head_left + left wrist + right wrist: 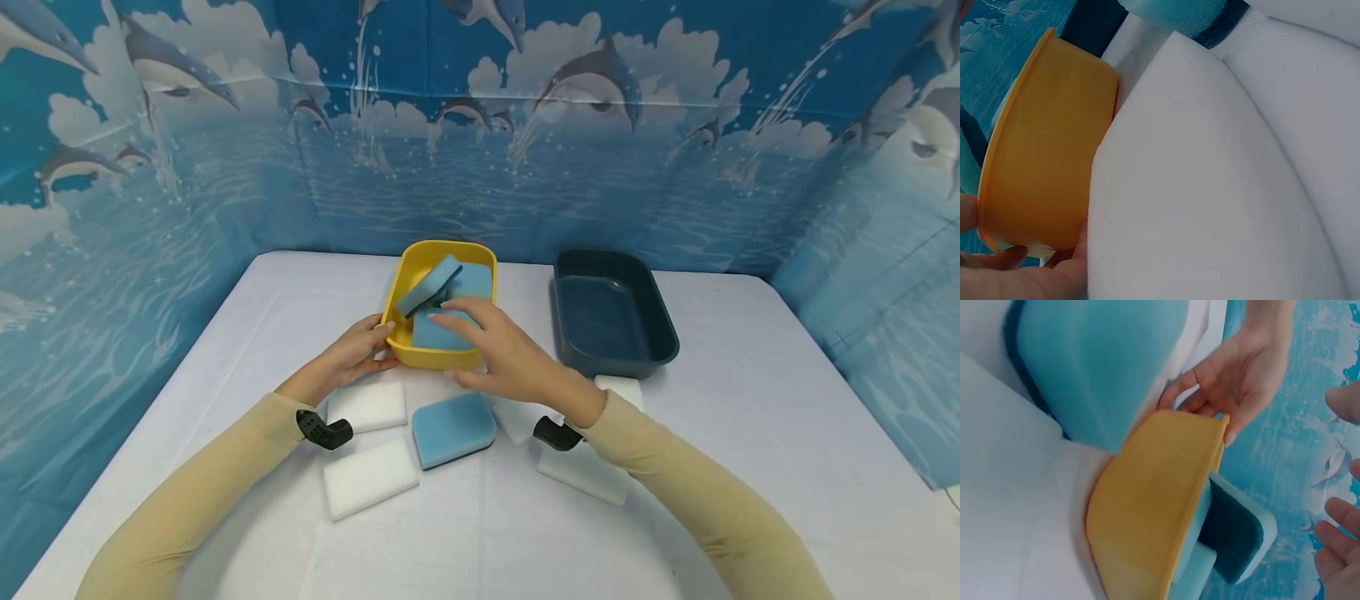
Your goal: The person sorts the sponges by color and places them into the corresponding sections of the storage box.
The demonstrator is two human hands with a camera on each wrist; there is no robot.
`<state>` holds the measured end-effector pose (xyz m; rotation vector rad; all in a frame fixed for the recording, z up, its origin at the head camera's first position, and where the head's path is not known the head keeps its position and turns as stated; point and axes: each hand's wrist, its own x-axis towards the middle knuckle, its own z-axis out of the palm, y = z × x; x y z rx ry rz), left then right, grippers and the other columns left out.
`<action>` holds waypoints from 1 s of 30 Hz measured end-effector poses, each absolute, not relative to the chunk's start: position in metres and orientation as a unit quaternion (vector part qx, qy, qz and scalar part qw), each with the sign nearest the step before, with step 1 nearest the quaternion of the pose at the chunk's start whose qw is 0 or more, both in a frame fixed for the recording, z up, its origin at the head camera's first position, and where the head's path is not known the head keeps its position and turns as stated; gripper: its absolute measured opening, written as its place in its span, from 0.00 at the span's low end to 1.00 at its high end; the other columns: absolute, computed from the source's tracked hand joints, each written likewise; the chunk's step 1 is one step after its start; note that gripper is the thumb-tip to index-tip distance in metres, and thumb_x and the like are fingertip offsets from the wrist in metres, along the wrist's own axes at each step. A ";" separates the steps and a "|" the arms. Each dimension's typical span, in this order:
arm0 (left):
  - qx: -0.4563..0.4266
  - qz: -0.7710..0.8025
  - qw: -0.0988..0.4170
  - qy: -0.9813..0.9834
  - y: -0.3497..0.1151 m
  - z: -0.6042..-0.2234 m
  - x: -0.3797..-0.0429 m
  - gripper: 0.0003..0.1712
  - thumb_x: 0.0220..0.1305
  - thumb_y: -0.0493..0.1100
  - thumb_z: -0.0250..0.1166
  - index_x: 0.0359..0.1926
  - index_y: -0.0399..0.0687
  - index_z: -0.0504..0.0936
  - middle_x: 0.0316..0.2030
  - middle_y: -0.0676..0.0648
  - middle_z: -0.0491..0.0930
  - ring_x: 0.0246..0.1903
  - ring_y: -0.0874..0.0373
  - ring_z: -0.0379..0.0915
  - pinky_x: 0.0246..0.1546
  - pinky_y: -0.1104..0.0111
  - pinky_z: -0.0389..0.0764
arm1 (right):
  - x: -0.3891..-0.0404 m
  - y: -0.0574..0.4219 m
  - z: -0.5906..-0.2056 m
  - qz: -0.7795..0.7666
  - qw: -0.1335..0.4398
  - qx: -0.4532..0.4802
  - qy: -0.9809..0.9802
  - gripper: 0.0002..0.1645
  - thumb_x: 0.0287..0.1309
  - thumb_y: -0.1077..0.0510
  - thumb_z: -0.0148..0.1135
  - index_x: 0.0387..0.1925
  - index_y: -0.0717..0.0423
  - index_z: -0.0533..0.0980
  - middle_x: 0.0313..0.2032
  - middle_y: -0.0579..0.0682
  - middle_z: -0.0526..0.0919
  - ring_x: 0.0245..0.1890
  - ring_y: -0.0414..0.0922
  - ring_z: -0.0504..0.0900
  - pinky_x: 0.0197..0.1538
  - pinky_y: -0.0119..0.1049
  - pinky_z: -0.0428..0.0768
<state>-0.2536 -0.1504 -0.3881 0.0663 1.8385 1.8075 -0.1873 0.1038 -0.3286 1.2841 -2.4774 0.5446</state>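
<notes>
The left hand (358, 348) reaches forward to the side of the tub (431, 359); the right hand (504, 354) hovers over its near right corner. The tub stands between the hands, blue sponges (471, 281) inside. The left grips it, thumb at the rim; the right's fingers are spread, slightly bent.

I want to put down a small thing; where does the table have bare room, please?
One free patch of the white table lies between the dark box and the right edge. Another lies left of the yellow box and left hand. It is crowded in front of the yellow box, where white blocks flank a blue sponge.
</notes>
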 end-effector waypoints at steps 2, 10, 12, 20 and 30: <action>0.026 0.672 0.277 0.687 -0.151 -0.389 -0.254 0.32 0.75 0.47 0.37 0.74 0.46 0.37 0.73 0.38 0.46 0.72 0.44 0.47 0.67 0.50 0.63 | -0.182 0.104 -0.332 0.183 0.138 0.452 -0.862 0.40 0.51 0.50 0.68 0.65 0.51 0.64 0.63 0.56 0.65 0.63 0.49 0.65 0.65 0.45 0.70; 0.026 0.668 0.274 0.691 -0.150 -0.389 -0.254 0.32 0.75 0.47 0.37 0.74 0.46 0.37 0.73 0.39 0.46 0.72 0.44 0.47 0.67 0.50 0.62 | -0.164 0.112 -0.347 0.162 0.084 0.469 -0.864 0.40 0.52 0.47 0.67 0.65 0.48 0.64 0.62 0.52 0.66 0.62 0.47 0.67 0.64 0.42 0.70; 0.025 0.668 0.274 0.691 -0.150 -0.389 -0.254 0.32 0.75 0.47 0.37 0.74 0.46 0.37 0.73 0.39 0.45 0.72 0.44 0.46 0.67 0.50 0.62 | -0.162 0.114 -0.351 0.157 0.074 0.470 -0.866 0.41 0.51 0.46 0.67 0.65 0.48 0.64 0.62 0.51 0.66 0.63 0.46 0.66 0.65 0.41 0.70; 0.022 0.670 0.277 0.688 -0.150 -0.388 -0.253 0.32 0.76 0.47 0.36 0.74 0.47 0.37 0.74 0.39 0.44 0.72 0.44 0.45 0.67 0.50 0.62 | -0.154 0.118 -0.364 0.157 0.021 0.464 -0.872 0.42 0.51 0.44 0.67 0.67 0.44 0.62 0.64 0.50 0.66 0.63 0.44 0.66 0.64 0.41 0.71; 0.021 0.665 0.276 0.694 -0.149 -0.389 -0.254 0.32 0.76 0.47 0.36 0.74 0.46 0.37 0.73 0.39 0.44 0.72 0.44 0.46 0.67 0.50 0.62 | -0.151 0.118 -0.374 0.163 -0.015 0.460 -0.873 0.43 0.49 0.43 0.69 0.66 0.43 0.63 0.64 0.52 0.65 0.63 0.46 0.66 0.64 0.42 0.71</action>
